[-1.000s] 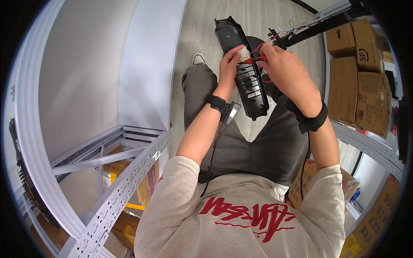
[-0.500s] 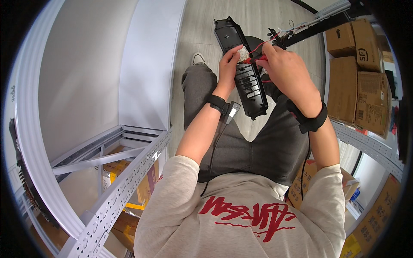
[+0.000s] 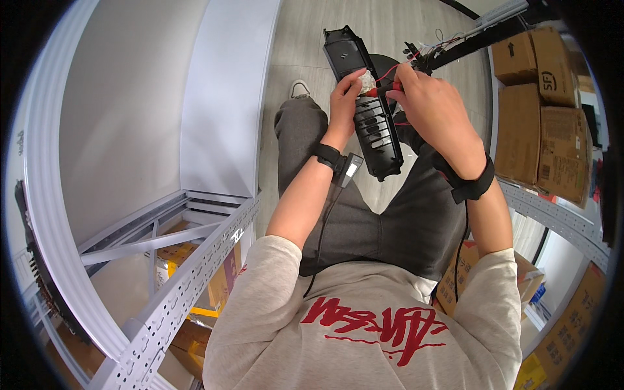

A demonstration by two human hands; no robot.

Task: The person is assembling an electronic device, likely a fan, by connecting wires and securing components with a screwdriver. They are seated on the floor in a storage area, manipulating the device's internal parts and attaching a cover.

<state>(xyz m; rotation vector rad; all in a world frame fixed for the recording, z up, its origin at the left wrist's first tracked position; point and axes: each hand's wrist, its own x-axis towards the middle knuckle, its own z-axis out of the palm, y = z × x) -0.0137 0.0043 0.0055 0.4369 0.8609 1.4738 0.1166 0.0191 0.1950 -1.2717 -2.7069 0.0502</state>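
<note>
Between the person's parted knees, over the pale floor (image 3: pixel 390 188), one long black housing (image 3: pixel 370 117) stands aslant, its top end leaning left. Its upper part is a smooth panel with a small light mark; its lower part is a row of crosswise slots, too fine to count surely, and lugs stick out at the corners. One whitish piece (image 3: pixel 367 80) sits near the housing's middle, its detail too small to make out. The left hand (image 3: pixel 344 104) holds the housing by its left edge, fingers drawn narrow, tips at the whitish piece. The right hand (image 3: pixel 432 107) pinches one red-and-black tool (image 3: pixel 385 90), its red front end just beside that piece. Red wire (image 3: pixel 388 69) shows in two stretches, above and below the right hand; whether they join, I cannot tell. Two black straps, one per wrist, and one pale shoe (image 3: pixel 299 89) are visible.
</note>
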